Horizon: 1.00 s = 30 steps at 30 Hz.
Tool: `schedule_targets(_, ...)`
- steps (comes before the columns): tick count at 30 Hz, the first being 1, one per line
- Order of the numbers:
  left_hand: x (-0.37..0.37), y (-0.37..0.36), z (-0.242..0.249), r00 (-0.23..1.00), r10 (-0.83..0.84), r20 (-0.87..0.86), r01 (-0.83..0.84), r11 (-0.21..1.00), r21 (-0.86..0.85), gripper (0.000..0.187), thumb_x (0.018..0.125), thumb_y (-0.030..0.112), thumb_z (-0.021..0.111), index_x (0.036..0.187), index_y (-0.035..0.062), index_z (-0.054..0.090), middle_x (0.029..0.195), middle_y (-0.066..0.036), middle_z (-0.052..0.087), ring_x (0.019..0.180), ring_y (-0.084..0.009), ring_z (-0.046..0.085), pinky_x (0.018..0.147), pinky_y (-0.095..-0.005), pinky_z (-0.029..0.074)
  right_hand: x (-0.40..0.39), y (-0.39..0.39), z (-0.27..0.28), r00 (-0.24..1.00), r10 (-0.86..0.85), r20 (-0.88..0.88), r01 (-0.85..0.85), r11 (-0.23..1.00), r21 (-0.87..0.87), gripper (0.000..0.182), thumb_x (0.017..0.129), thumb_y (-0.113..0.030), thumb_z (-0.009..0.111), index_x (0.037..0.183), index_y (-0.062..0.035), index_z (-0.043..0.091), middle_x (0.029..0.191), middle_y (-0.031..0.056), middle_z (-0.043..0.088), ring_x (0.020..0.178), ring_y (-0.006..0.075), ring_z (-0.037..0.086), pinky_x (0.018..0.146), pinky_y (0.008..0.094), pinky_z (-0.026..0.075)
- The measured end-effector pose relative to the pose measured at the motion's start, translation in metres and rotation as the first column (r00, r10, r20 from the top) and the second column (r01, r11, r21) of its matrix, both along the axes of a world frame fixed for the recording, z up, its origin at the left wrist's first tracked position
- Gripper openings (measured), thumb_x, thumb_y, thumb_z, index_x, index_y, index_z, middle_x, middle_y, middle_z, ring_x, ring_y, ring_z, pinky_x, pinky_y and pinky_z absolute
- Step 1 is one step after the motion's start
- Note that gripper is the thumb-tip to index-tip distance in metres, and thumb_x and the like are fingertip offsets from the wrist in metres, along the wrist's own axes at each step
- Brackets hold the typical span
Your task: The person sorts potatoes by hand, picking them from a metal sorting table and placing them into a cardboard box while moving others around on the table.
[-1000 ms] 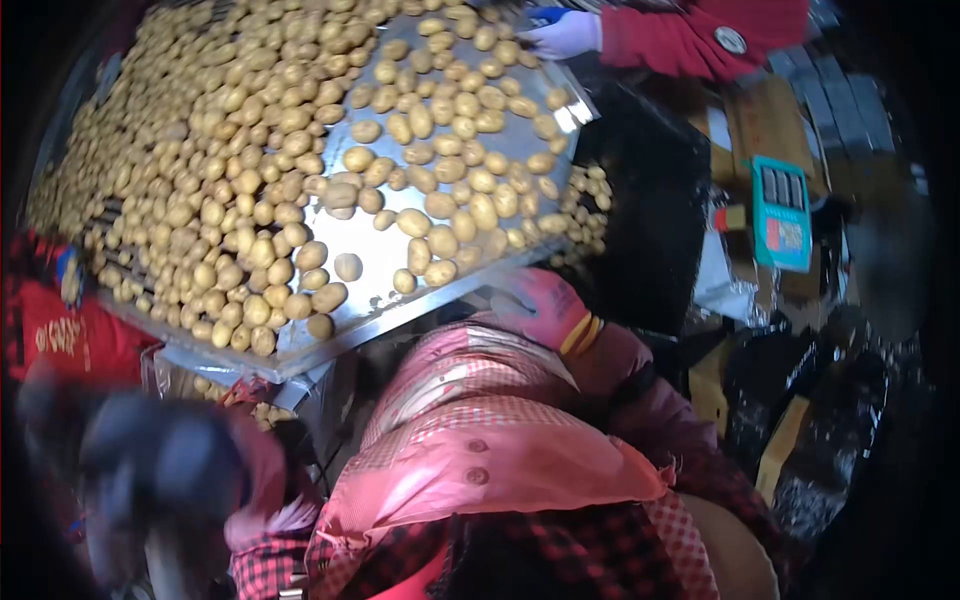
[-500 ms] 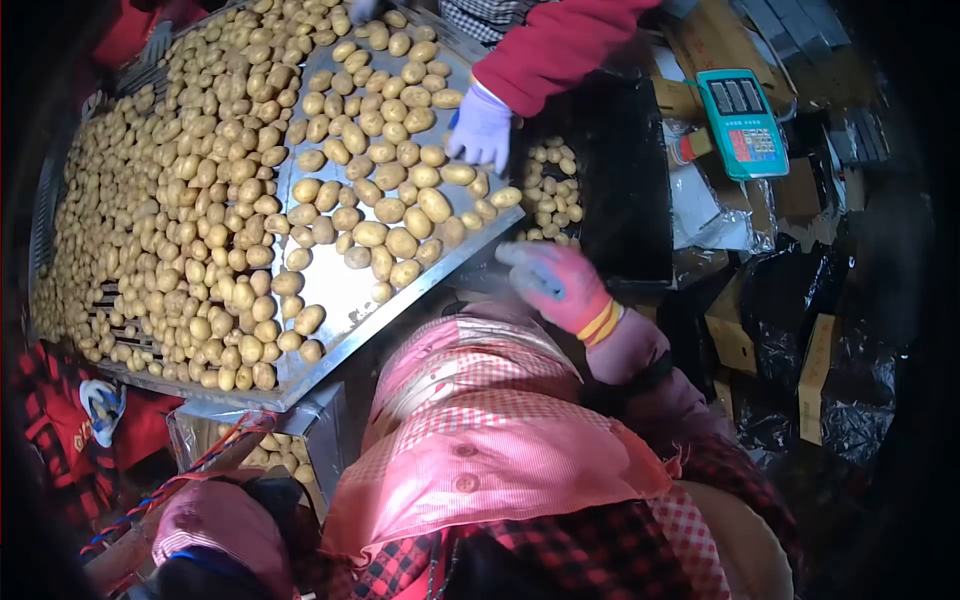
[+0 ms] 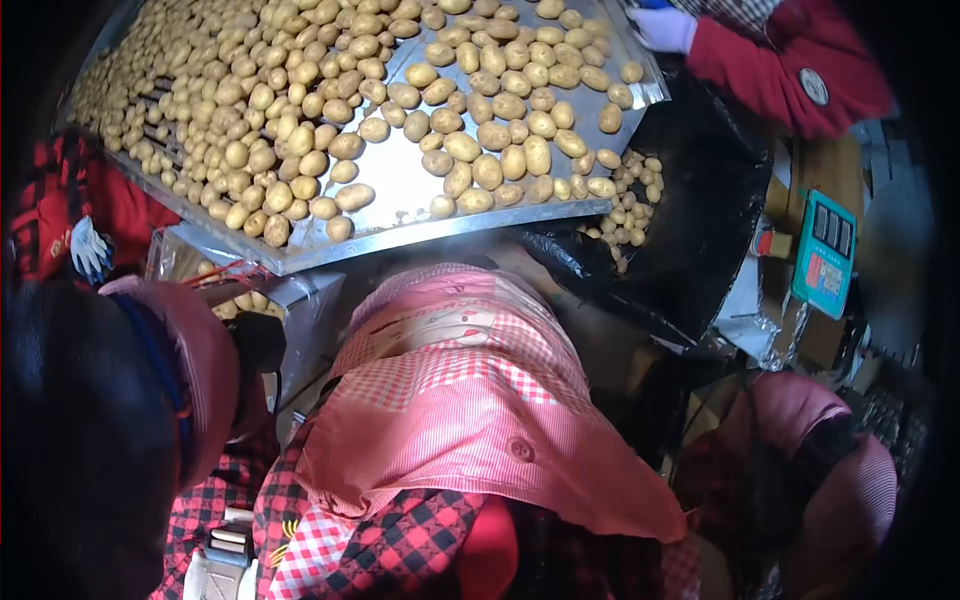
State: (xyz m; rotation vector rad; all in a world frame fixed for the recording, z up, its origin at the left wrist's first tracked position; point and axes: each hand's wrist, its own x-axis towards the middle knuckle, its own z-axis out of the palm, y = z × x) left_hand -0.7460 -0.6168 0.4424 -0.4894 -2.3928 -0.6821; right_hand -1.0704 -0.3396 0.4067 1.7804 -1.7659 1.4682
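Observation:
Neither of my hands shows in view now. At the lower left is my pink left sleeve (image 3: pixel 205 370), its hand hidden. My right sleeve (image 3: pixel 790 410), pink with a dark band, is bent at the lower right, and that hand is out of sight too. In front of my pink checked apron (image 3: pixel 480 400) stands a metal sorting table (image 3: pixel 385 180) heaped with potatoes (image 3: pixel 285 90). Beyond its right corner, more potatoes (image 3: pixel 638 195) lie in a container lined with black plastic (image 3: pixel 700 220).
A co-worker's lilac-gloved hand (image 3: pixel 662 28) is at the table's far right corner. Another person's gloved hand (image 3: pixel 90 250) is at the left. A teal scale (image 3: pixel 825 255) stands at the right among boxes. A plastic-lined box (image 3: pixel 300 300) with potatoes sits below the table's near edge.
My right hand, in a pink glove near the table corner before, has dropped out of view. The view has turned and shifted. The co-worker's lilac-gloved hand has moved away from the potatoes.

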Motion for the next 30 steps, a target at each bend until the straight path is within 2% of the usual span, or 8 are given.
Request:
schedule_targets(10, 0.037, -0.033, -0.02, 0.983, 0.145, -0.111, -0.132, 0.984, 0.115, 0.043, 0.09, 0.038, 0.057, 0.118, 0.0057, 0.057, 0.116, -0.011, 0.054, 0.118, -0.0263, 0.049, 0.105, -0.0425, 0.037, -0.015, -0.042, 0.003, 0.996, 0.075, 0.038, -0.078, 0.995, 0.062, 0.046, 0.085, -0.024, 0.069, 0.125, -0.0041, 0.059, 0.117, 0.0169, 0.065, 0.106, 0.0283, 0.064, 0.091, 0.0375, 0.051)
schedule_targets(14, 0.07, -0.05, -0.035, 0.926, 0.311, -0.213, -0.259, 0.936, 0.238, 0.043, 0.09, 0.039, 0.057, 0.117, 0.0056, 0.056, 0.114, -0.011, 0.054, 0.116, -0.0256, 0.05, 0.104, -0.0421, 0.038, -0.026, -0.083, -0.074, 0.957, 0.079, 0.278, -0.154, 0.953, 0.261, 0.049, 0.086, -0.027, 0.069, 0.127, -0.004, 0.058, 0.118, 0.0171, 0.065, 0.107, 0.0281, 0.064, 0.091, 0.0375, 0.05)
schedule_targets(16, 0.067, -0.038, -0.08, 0.827, 0.501, -0.255, -0.39, 0.837, 0.383, 0.044, 0.09, 0.04, 0.057, 0.117, 0.0055, 0.056, 0.113, -0.011, 0.055, 0.116, -0.0252, 0.051, 0.103, -0.0419, 0.039, -0.031, -0.102, -0.174, 0.966, -0.116, 0.233, -0.082, 0.715, 0.694, 0.05, 0.086, -0.028, 0.069, 0.128, -0.004, 0.058, 0.118, 0.0172, 0.065, 0.107, 0.0281, 0.064, 0.091, 0.0375, 0.05)
schedule_targets(17, 0.055, -0.025, -0.114, 0.732, 0.636, -0.244, -0.516, 0.751, 0.412, 0.043, 0.091, 0.032, 0.053, 0.12, -0.0001, 0.057, 0.119, -0.016, 0.058, 0.119, -0.029, 0.053, 0.104, -0.0421, 0.04, -0.03, -0.102, -0.225, 0.967, -0.226, -0.121, 0.197, 0.351, 0.915, 0.053, 0.083, -0.033, 0.07, 0.13, -0.0105, 0.058, 0.119, 0.0172, 0.064, 0.108, 0.0317, 0.063, 0.091, 0.0411, 0.049)
schedule_targets(18, 0.053, -0.019, -0.131, 0.674, 0.723, -0.15, -0.625, 0.666, 0.407, 0.042, 0.091, 0.026, 0.053, 0.122, -0.0028, 0.057, 0.122, -0.018, 0.059, 0.12, -0.0306, 0.054, 0.105, -0.0421, 0.04, -0.029, -0.107, -0.261, 0.962, -0.263, -0.074, 0.134, 0.216, 0.967, 0.05, 0.08, -0.039, 0.072, 0.126, -0.0226, 0.063, 0.108, 0.0135, 0.068, 0.098, 0.0256, 0.066, 0.087, 0.0361, 0.051)
schedule_targets(20, 0.053, -0.01, -0.157, 0.56, 0.818, 0.132, -0.808, 0.505, 0.305, 0.04, 0.09, 0.015, 0.055, 0.124, -0.0054, 0.057, 0.125, -0.019, 0.061, 0.12, -0.0315, 0.056, 0.106, -0.0417, 0.04, -0.012, -0.123, -0.263, 0.959, -0.208, -0.194, 0.212, 0.068, 0.975, 0.056, 0.08, -0.041, 0.07, 0.13, -0.0196, 0.058, 0.111, 0.0147, 0.068, 0.102, 0.0297, 0.066, 0.09, 0.0414, 0.05)
schedule_targets(26, 0.05, 0.0, -0.241, 0.63, 0.268, 0.729, -0.753, -0.02, 0.658, 0.042, 0.096, 0.018, 0.053, 0.131, -0.0041, 0.053, 0.124, -0.013, 0.061, 0.115, -0.0242, 0.058, 0.104, -0.0371, 0.041, 0.004, -0.165, -0.303, 0.917, -0.15, -0.369, 0.346, -0.16, 0.924, 0.071, 0.077, -0.047, 0.071, 0.137, -0.0156, 0.049, 0.123, 0.0162, 0.063, 0.115, 0.0338, 0.059, 0.094, 0.0431, 0.048)
schedule_targets(30, 0.033, 0.009, -0.282, 0.85, -0.194, 0.49, -0.52, -0.452, 0.725, 0.052, 0.1, 0.034, 0.053, 0.139, 0.0011, 0.046, 0.12, -0.013, 0.063, 0.11, -0.0238, 0.06, 0.1, -0.0368, 0.045, -0.019, -0.16, -0.305, 0.911, -0.321, -0.259, 0.277, 0.012, 0.961, 0.068, 0.077, -0.05, 0.07, 0.134, -0.0191, 0.05, 0.127, 0.0126, 0.062, 0.118, 0.0307, 0.058, 0.095, 0.0436, 0.049)
